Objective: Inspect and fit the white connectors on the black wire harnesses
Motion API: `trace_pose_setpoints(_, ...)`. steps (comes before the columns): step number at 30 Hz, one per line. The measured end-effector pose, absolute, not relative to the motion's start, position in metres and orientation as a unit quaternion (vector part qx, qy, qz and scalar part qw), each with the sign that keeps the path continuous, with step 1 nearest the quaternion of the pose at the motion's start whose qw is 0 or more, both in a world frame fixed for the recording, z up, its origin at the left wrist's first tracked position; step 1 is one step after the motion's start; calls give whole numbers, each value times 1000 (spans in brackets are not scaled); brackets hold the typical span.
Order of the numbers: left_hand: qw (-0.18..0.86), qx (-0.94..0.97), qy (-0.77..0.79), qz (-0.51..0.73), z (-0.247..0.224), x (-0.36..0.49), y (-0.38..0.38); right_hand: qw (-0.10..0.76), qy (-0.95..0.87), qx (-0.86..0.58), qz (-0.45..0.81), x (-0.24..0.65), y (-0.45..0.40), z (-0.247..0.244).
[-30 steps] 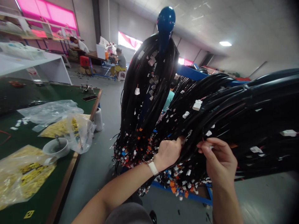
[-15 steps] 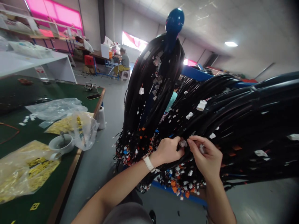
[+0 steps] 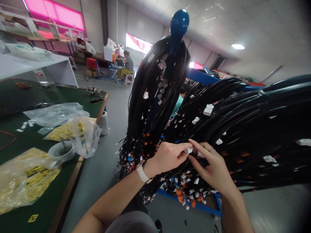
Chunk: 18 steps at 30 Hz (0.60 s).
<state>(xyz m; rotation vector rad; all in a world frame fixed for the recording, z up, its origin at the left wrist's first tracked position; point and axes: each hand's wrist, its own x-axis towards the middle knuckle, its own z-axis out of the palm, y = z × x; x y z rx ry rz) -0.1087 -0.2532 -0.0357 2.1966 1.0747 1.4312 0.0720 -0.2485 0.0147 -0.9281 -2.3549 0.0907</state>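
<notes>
Between my two hands is a small white connector point(image 3: 188, 150), in front of hanging black cable bundles point(image 3: 245, 129). My left hand point(image 3: 167, 157), with a white watch on the wrist, pinches the connector between thumb and forefinger. My right hand point(image 3: 210, 160) meets it from the right, its fingertips at the connector and another white piece point(image 3: 200, 154) partly hidden behind its fingers. White, orange and blue connectors point(image 3: 187, 191) hang in a dense cluster at the cable ends below my hands.
A blue rack point(image 3: 202, 77) bears the cables, with a round-topped blue post point(image 3: 179, 22). On the green table point(image 3: 65, 94) at left lie plastic bags of yellow parts point(image 3: 29, 181), a white cup point(image 3: 62, 151) and a phone point(image 3: 96, 101). People sit at far tables.
My right hand has shifted left and its fingers have straightened, reaching the connector at my left fingertips. My left hand has moved slightly left. The view has shifted a little.
</notes>
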Motion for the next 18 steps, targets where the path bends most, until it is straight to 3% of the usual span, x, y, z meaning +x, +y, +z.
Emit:
trace_pose_setpoints(3,261,728,362,521,-30,-112,-254,319,-878,-357,-2,69,-243,10)
trace_pose_setpoints(5,400,657,328,548,-28,-115,-254,338,-865,-370,-19,67,-239,7)
trace_pose_setpoints(9,703,244,241,623,-39,-120,-242,354,-846,-395,-53,63,-237,2)
trace_pose_setpoints(12,747,31,231,623,-52,-120,-231,350,-838,-409,-94,61,-237,-1)
trace_pose_setpoints(18,737,5,221,639,-58,-112,-229,306,-833,-425,-179,58,-237,-2)
